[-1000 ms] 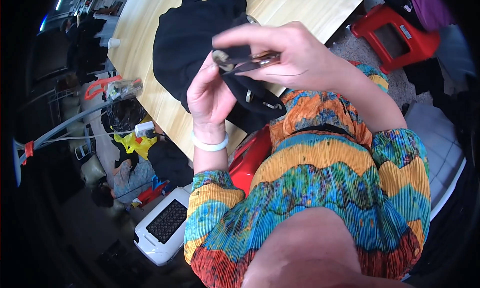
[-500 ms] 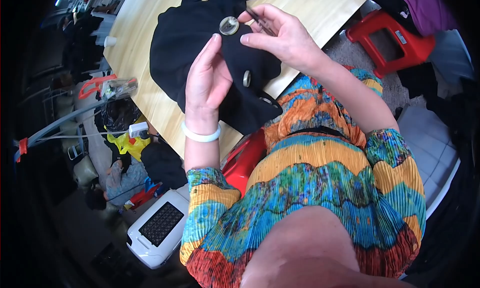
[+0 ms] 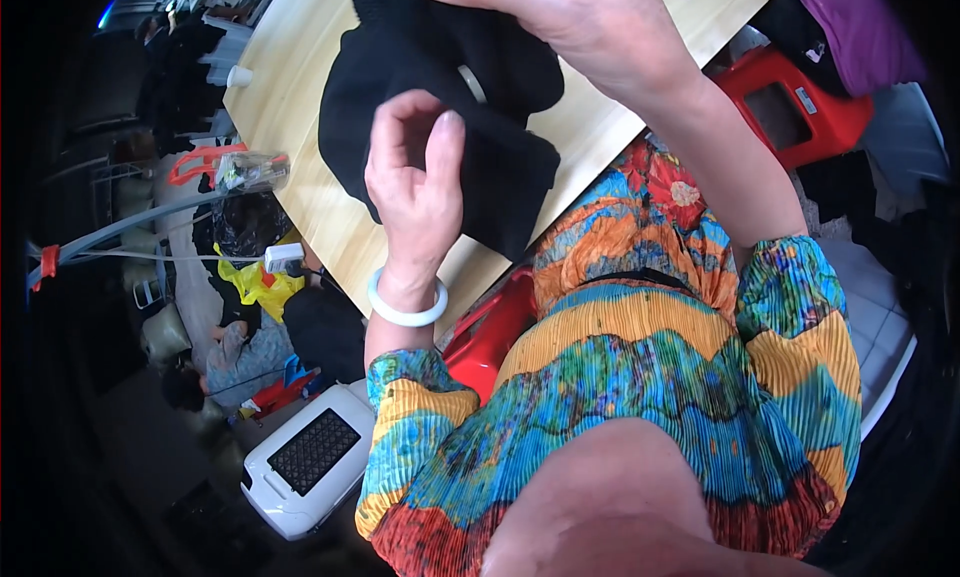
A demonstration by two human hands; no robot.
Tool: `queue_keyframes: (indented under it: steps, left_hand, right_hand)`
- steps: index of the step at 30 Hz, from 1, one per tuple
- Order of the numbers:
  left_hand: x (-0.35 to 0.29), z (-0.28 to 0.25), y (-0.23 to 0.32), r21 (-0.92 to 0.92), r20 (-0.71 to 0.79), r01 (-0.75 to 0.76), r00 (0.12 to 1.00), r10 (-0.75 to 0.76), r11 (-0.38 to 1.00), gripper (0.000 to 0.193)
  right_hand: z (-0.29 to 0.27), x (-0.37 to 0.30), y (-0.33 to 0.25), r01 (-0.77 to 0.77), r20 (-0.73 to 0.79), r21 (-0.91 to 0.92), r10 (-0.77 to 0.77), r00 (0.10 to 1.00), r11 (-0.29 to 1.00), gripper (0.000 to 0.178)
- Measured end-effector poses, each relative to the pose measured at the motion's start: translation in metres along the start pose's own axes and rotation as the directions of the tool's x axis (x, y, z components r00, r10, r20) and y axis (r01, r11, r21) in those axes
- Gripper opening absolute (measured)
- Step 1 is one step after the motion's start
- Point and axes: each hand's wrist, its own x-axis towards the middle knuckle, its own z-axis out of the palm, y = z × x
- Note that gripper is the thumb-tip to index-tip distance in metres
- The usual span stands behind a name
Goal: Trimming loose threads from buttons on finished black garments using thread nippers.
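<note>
Black garment [image 3: 490, 147] lies on the table [image 3: 285, 87]; I've just swung the right hand [image 3: 590, 22] farther up (can't tell its grip), leaving the left hand [image 3: 415, 187] seemingly free, thumb and fingers apart.

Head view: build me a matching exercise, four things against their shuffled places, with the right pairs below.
Things
1. Black draped cloth
2. Smooth white ring-shaped bangle
3. Red plastic stool
4. Crumpled yellow plastic bag

Places
A. Left of the pale wood-grain table
B. Around the left wrist
C. Right of the table
D. On the table, partly hidden by the left hand

Pairs: 1-D, 2-B, 3-C, 4-A
</note>
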Motion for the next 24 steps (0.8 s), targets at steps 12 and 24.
queue_keyframes:
  steps: [12,24]
  left_hand:
    - [-0.005,-0.024,0.025,-0.701,0.513,0.542,0.835,-0.200,0.463,0.046]
    - [-0.012,-0.014,0.005,-0.688,0.490,0.585,0.811,-0.320,0.429,0.031]
  right_hand:
    - [-0.015,0.014,-0.009,0.123,-0.025,-0.250,-0.133,0.991,0.960,0.021]
    - [-0.027,0.006,0.040,-0.002,-0.013,-0.220,-0.001,1.000,0.976,0.020]
